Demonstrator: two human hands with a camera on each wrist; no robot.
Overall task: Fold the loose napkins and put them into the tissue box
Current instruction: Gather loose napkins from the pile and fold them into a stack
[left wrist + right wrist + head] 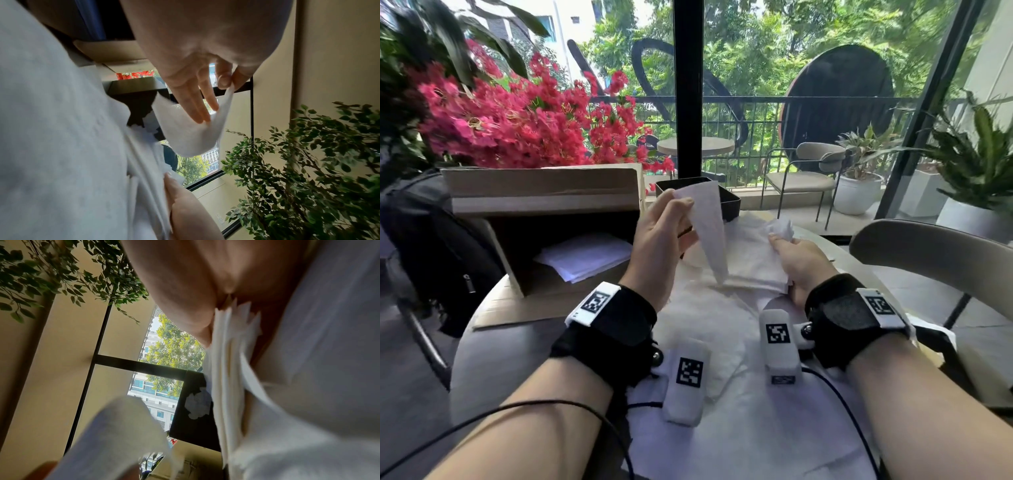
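My left hand (681, 219) pinches a white napkin (705, 226) by its top corner between thumb and forefinger and holds it up over the table; in the left wrist view the napkin (189, 134) hangs curved below the pinch. My right hand (780, 245) grips the right edge of a stack of folded napkins (750, 263), thumb on top; in the right wrist view the stack's edges (226, 353) sit between thumb and fingers. A black tissue box (731, 202) stands just behind the lifted napkin. A crumpled napkin (782, 228) lies beyond my right thumb. Loose napkins (705, 325) cover the table in front.
An open cardboard box (544, 205) with white sheets inside lies on its side at the left, a black backpack (431, 246) beside it. A chair back (928, 246) stands at the right. Red flowers (517, 120) and a window are behind the table.
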